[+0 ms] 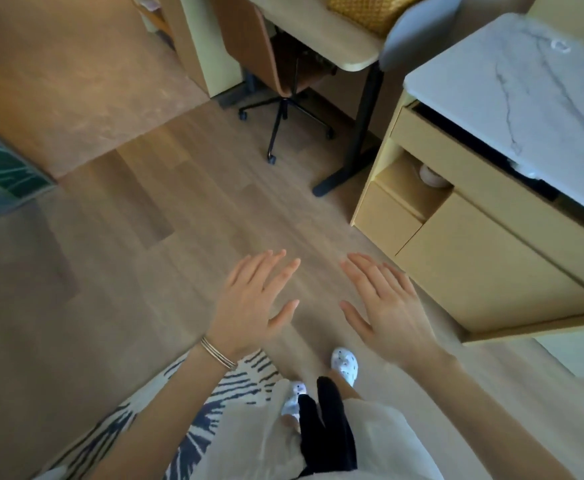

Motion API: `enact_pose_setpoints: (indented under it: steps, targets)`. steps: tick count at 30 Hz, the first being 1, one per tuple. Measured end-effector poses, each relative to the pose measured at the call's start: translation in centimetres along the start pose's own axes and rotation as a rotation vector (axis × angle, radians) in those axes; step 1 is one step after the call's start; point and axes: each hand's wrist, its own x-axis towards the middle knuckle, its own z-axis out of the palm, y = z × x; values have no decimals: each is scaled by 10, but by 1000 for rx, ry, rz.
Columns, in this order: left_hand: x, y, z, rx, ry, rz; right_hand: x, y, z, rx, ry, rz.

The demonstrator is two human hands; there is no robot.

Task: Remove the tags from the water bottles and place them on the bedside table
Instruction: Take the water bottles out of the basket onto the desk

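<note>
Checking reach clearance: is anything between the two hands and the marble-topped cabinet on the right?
Nothing visible does. The left hand and right hand hover open and empty over the wood floor; only bare floor lies between them and the marble-topped cabinet to their right. No water bottles or tags are in view.

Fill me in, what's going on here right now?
A person stands on a wood floor with both hands held out in front. The left hand and the right hand are spread open, fingers straight, holding nothing. No water bottles or tags are in view, so the tag work has not visibly begun. A marble-topped cabinet stands to the person's right, and a desk with an office chair lies ahead.
</note>
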Motion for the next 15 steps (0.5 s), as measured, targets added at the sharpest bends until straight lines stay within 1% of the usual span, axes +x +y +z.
enact_pose_setpoints:
  steps: [7,11,15]
  targets:
    - [12,-37,8,34,-2,-42,48,7,28,30,-117,-98]
    - [40,-61,11,60,-15,-75,89,20,39,21,-165,-158]
    - [82,-84,12,56,-31,-108,137,42,45,29,-181,-176]
